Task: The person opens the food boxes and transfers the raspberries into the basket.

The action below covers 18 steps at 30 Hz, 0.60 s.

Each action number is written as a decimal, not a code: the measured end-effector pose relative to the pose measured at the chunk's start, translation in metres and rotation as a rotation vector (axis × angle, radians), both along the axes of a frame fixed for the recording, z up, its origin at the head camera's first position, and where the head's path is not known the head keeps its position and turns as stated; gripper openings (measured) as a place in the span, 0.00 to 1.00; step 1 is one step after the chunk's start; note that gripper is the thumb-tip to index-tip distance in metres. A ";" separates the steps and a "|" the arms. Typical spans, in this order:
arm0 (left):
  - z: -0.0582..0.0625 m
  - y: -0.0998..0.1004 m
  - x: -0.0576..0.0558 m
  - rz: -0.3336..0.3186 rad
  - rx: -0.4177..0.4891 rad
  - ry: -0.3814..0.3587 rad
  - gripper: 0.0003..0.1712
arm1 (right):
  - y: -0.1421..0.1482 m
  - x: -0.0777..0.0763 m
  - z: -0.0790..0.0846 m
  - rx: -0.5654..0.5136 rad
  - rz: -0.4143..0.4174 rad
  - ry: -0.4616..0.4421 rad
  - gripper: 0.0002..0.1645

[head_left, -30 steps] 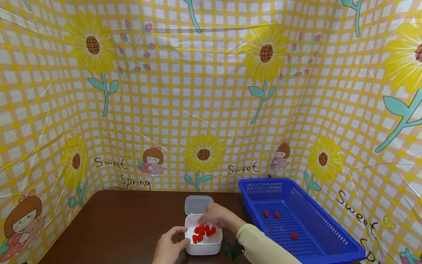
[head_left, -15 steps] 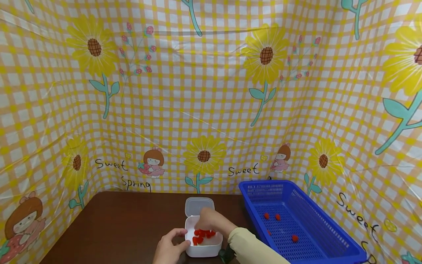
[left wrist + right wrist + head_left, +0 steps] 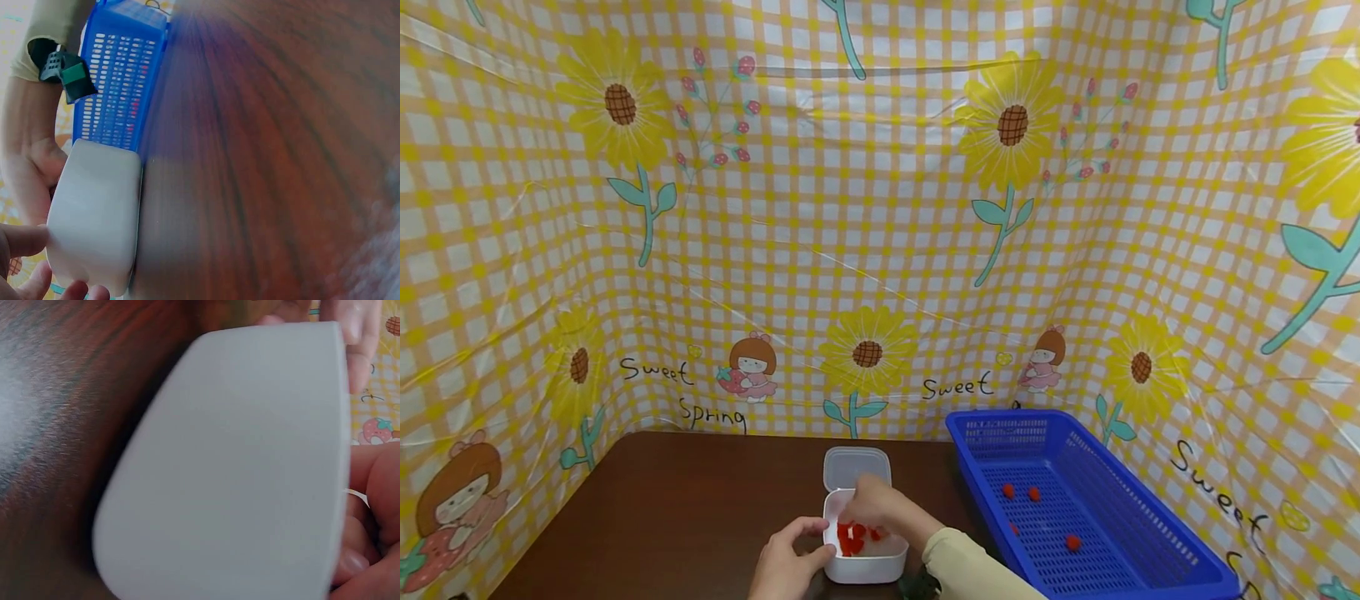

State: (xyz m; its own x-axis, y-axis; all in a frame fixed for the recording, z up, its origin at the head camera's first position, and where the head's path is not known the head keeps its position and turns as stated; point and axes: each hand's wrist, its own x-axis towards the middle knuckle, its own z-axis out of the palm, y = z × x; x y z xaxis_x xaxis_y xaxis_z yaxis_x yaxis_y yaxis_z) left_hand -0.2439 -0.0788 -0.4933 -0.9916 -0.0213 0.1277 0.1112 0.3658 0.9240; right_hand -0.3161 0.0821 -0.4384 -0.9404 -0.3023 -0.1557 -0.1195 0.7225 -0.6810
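Note:
A white lidded box stands on the brown table, its lid folded back behind it. Small red pieces lie in the box, bunched toward its left side. My left hand holds the box's left wall and front corner, thumb and fingers bent against it. My right hand reaches over the back right into the box, fingers down among the red pieces. In the right wrist view, curled fingers show past the rim; the box wall hides whether they pinch a piece.
To the right stands a blue perforated basket with several red pieces scattered inside. The brown table extends left of the box. A yellow checked cloth hangs around the back and sides.
My right hand has moved deeper into the box and slightly left. The red pieces have shifted and bunched leftward. My left hand stays on the box wall.

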 end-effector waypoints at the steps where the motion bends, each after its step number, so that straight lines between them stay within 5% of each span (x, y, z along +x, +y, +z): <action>1: 0.000 0.000 0.000 0.001 0.000 0.001 0.19 | 0.000 0.000 -0.002 -0.013 -0.001 0.008 0.12; 18: -0.001 -0.002 -0.001 -0.010 -0.013 0.016 0.18 | -0.001 0.003 -0.030 -0.075 -0.028 0.204 0.11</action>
